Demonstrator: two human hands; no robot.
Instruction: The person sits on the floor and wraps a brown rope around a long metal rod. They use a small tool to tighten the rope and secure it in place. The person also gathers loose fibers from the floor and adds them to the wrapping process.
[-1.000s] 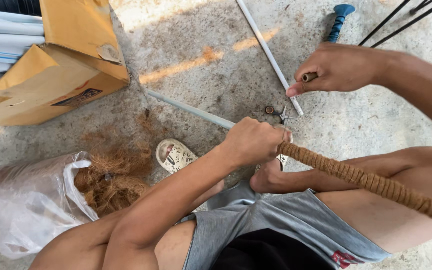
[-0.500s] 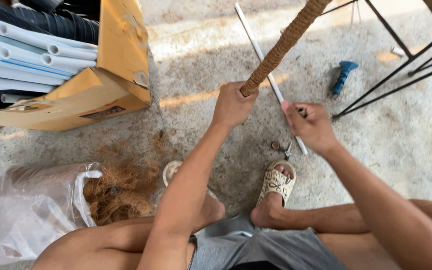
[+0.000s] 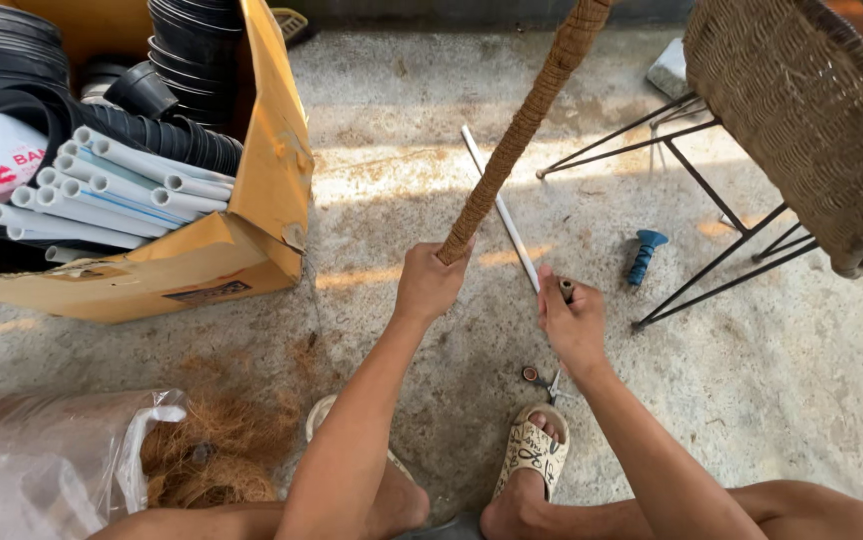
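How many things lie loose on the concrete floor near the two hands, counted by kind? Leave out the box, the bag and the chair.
White pipe: 1
Blue handle: 1
Scissors: 1
Total: 3

Not counted: the fibre-wrapped pole in the left hand, and the small dark piece in the right hand.

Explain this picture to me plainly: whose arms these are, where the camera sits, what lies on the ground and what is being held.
The camera sits on a person's head and looks down, so the two bare arms are their own. The left hand grips a long pole wrapped in brown fibre, which slants up and out of view. The right hand pinches a small dark object I cannot identify. On the concrete floor lie a white pipe, a blue handle and scissors. A cardboard box holds white tubes, a plastic bag holds fibre, and a wicker chair stands to the right.
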